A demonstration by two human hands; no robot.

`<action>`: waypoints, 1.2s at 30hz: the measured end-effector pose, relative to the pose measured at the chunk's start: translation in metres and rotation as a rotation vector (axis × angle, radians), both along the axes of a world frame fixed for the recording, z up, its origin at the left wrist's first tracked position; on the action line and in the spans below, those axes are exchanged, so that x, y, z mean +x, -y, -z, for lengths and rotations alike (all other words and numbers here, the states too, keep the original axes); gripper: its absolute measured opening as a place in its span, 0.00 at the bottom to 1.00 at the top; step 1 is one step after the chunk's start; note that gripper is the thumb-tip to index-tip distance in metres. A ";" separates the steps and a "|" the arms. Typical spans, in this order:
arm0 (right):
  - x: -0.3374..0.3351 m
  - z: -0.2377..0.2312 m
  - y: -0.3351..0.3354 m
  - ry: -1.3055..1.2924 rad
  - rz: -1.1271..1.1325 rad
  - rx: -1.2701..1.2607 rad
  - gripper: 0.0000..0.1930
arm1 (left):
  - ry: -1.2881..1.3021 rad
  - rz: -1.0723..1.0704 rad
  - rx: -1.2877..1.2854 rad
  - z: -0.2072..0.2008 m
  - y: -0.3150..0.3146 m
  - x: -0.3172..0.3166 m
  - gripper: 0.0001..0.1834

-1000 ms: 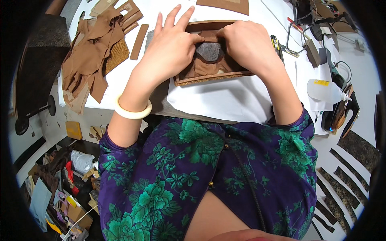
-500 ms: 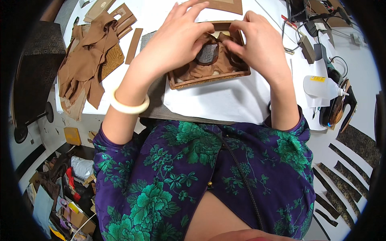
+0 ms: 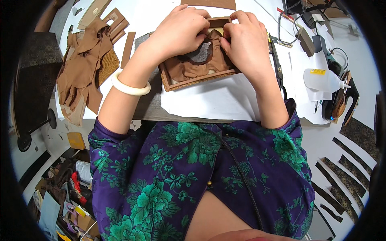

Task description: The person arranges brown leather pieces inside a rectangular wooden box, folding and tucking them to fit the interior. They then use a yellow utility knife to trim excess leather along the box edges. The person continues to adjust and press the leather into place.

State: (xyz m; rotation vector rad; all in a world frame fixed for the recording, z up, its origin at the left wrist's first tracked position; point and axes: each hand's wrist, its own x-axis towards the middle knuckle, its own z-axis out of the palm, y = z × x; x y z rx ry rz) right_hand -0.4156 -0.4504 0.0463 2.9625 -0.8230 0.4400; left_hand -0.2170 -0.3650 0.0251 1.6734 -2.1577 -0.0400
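A shallow rectangular box (image 3: 201, 81) with brown edges lies on the table before me, lined with loose brown cloth (image 3: 219, 54). A dark grey, rough stone-like piece (image 3: 201, 53) rests amid the folds. My left hand (image 3: 183, 30) reaches over the box's far left part, fingers curled and thumb bent against the cloth beside the grey piece. On the other side my right hand (image 3: 246, 46) pinches a raised fold of the same cloth between thumb and fingers. Both hands hide parts of the box's side walls, and some fingertips are covered.
Brown cloth scraps (image 3: 86, 60) lie in a heap at left, near brown strips (image 3: 128, 50). A white squeeze bottle (image 3: 319, 82) lies at right, with cables (image 3: 287, 32) and a dark block (image 3: 305, 42) beyond. White paper (image 3: 213, 102) sits under the box.
The box has shifted slightly left and turned a little. My right hand has moved left, and my left hand's fingers have curled in more. A dark tool beside my right forearm has come into view.
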 end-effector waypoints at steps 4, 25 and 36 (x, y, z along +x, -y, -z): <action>-0.005 -0.003 -0.004 0.143 -0.051 -0.042 0.06 | -0.070 -0.027 0.042 -0.002 -0.001 -0.001 0.05; -0.033 0.001 -0.022 0.409 0.110 0.649 0.23 | -0.251 -0.503 0.192 -0.026 -0.061 -0.012 0.12; 0.005 0.018 0.002 0.361 -0.215 0.438 0.14 | -0.477 -0.811 0.290 -0.044 -0.132 -0.083 0.14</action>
